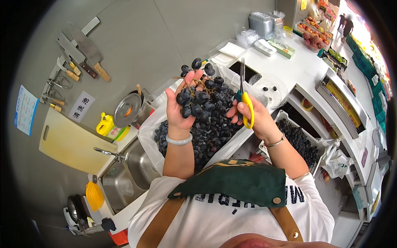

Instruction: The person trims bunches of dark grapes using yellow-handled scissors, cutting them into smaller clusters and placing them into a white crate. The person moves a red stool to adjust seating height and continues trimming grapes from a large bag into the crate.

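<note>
Left hand: the left hand (178, 115) is raised with palm up, clasped round the underside of a dark grape bunch (201, 98), some fingers showing among the berries.
Right hand: the right hand (261, 120) is clamped on scissors (248, 108) by their yellow handle, blades pointing up; how far apart the blades stand is hard to tell.
Bunch: held above a box with a white liner (147, 134), over the loose mass of grapes (219, 128) inside.
Gap: a narrow space separates the bunch from the blades, which stand just to its right.
Box edges: the liner drapes over the rim on the left and lower right; the left forearm crosses the near side.
Near side: the person's green apron (231, 182) comes close to the box.
Left side: a steel sink (120, 188) lies just beside the box, its faucet (106, 152) at the far rim.
Right side: a second heap of dark grapes (302, 140) sits lower down, past the right wrist.
Tabletop: the white tabletop (304, 64) begins beyond the box and curves away right; a clear round container (279, 97) with two loose berries lies near its edge.
Wall: the grey wall (136, 41) carries knives (85, 44) on a rack; a pale cutting board (74, 142) leans below.
Far room: fruit trays (316, 37) and green crates (364, 64) stand toward a bright opening.
</note>
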`<state>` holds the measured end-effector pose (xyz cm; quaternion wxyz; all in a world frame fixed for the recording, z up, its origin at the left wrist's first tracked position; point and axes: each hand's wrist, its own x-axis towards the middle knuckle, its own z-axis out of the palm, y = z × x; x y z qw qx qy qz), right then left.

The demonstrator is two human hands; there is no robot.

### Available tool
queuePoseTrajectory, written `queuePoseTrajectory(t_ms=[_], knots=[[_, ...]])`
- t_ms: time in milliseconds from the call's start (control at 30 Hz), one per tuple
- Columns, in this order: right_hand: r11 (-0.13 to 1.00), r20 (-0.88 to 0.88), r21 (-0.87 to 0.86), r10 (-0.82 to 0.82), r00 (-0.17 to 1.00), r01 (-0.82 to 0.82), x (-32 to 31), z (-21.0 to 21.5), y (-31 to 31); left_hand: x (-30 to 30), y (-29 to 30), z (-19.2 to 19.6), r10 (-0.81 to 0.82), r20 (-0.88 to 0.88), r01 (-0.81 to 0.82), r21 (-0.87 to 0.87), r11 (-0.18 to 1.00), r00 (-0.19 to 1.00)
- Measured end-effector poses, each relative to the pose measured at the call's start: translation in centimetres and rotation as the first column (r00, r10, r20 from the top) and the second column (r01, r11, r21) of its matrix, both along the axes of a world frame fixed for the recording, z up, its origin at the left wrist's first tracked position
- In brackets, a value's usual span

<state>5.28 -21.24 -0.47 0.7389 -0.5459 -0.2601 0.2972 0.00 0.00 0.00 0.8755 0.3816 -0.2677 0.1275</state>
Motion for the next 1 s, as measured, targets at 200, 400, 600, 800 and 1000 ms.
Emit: queuePoseTrajectory(t_ms=[200, 400, 600, 800, 1000], knots=[[0.997, 0.059, 0.006, 0.082, 0.995, -0.083, -0.2, -0.3, -0.2, 0.0, 0.2, -0.4, 0.080, -0.045, -0.079, 0.029, 0.996, 0.996], [0.983, -0.016, -0.055, 0.172, 0.985, -0.173, -0.6, -0.6, -0.8, -0.1, 0.0, -0.8, 0.197, -0.045, -0.188, 0.149, 0.971, 0.979], [0.983, -0.015, -0.051, 0.174, 0.985, -0.175, -0.6, -0.9, -1.1, -0.4, 0.6, -0.8, 0.387, -0.167, -0.333, 0.277, 0.901, 0.907], [0.991, -0.018, -0.049, 0.122, 0.992, -0.123, -0.5, -1.3, -1.9, 0.1, 1.2, 0.2, 0.762, 0.236, -0.445, 0.893, 0.076, 0.603], [0.995, -0.042, -0.037, 0.090, 0.995, -0.092, -0.2, -1.9, -2.6, -0.4, 2.6, 2.6, 0.376, 0.915, -0.575, 0.389, -0.720, 0.149]])
